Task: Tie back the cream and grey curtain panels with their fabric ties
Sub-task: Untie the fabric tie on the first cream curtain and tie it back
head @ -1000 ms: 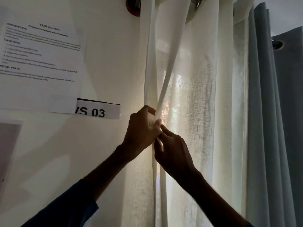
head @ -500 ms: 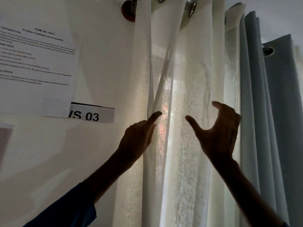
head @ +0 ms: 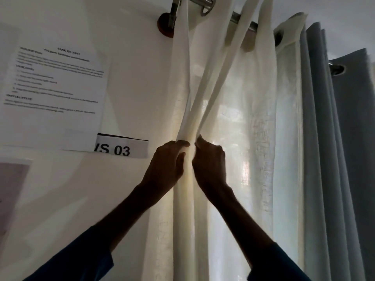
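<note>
Bunching the cream panel (head: 253, 128) just right of the VS 03 label (head: 121, 150); my left hand (head: 167, 167) and right hand (head: 210, 165) are gripping its gathered folds, fingers (head: 182, 143) curled tight. No tie showing; grey panel (head: 328, 138) farther right is hanging untied, so I'm judging it early.

Printed sheet (head: 54, 86) on wall (head: 132, 67), "VS 03" label (head: 121, 149) just below, metal rod (head: 241, 19) overhead

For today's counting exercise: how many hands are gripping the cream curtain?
2. The left hand grips the gathered sheer cream fabric curtain from the wall side; the right hand grips it from the window side.
</note>
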